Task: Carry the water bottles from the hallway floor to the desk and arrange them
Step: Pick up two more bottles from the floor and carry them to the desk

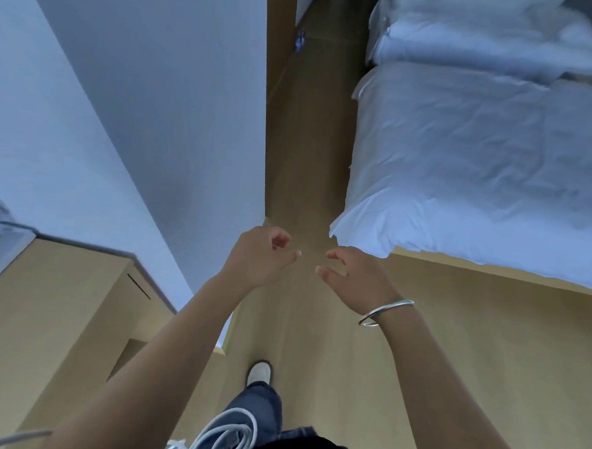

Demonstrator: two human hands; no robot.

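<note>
Far ahead on the wooden hallway floor, close to the left wall, stands a small blue-tinted water bottle (300, 41); it is tiny and blurred. My left hand (264, 255) is held out in front of me with loosely curled fingers and nothing in it. My right hand (348, 278), with a silver bangle on the wrist, is raised beside it, fingers relaxed and bent, also holding nothing. Both hands are well short of the bottle. The desk itself cannot be made out.
A white wall (178, 91) runs along the left of the narrow passage. A bed with a white duvet (480, 158) fills the right. A light wooden cabinet (60, 315) stands at lower left. My foot (260, 371) is on the floor; a coiled white cable (221, 436) hangs at my waist.
</note>
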